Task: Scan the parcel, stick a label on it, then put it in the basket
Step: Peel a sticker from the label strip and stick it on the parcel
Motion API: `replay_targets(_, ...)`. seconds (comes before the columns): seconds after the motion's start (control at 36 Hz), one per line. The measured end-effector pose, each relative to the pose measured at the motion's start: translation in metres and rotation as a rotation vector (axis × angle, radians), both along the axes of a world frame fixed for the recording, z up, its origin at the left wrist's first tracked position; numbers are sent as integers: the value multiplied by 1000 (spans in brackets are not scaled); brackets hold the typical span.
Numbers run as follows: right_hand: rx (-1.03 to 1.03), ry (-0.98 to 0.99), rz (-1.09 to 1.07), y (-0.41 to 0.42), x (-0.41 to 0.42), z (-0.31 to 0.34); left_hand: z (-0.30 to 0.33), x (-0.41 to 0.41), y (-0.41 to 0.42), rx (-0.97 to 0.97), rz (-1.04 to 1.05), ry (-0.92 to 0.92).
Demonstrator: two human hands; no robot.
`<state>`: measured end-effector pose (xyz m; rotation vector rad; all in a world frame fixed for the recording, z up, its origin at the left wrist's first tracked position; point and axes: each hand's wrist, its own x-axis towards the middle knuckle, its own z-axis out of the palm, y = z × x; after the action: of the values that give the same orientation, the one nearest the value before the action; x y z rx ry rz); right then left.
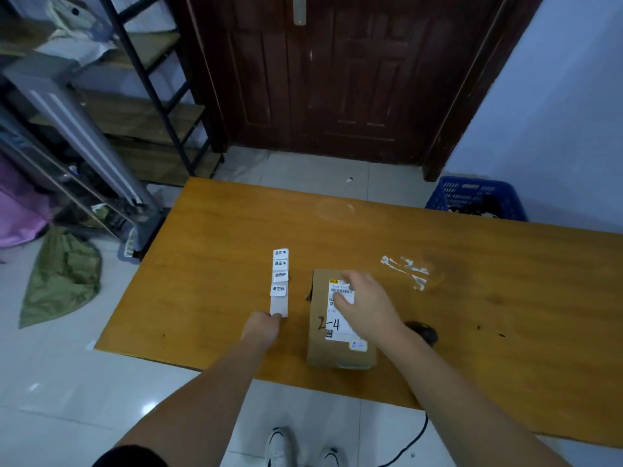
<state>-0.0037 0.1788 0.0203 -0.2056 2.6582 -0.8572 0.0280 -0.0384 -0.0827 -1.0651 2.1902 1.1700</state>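
My right hand (pixel 362 303) pressed flat on the parcel (pixel 338 320) – best rubbed firmly; left hand (pixel 264 326) pinched the label strip (pixel 279 284).

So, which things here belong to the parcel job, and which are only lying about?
For the job:
parcel
label strip
blue basket
black scanner, partly hidden
left hand, right hand

Lying about:
green bag
metal shelf
white tape scraps

Right hand (pixel 365 303) hides parcel (pixel 337 332) label; scanner (pixel 423 332) mostly hidden.
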Motion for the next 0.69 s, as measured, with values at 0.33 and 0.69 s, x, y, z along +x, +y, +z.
replay_targets(0.33,-59,-169,38,-67,6,-22,-32,-30,1,234,538,76)
replay_targets(0.69,-265,-328,-244,-88,-24,-40,1,-17,0,671,613,312)
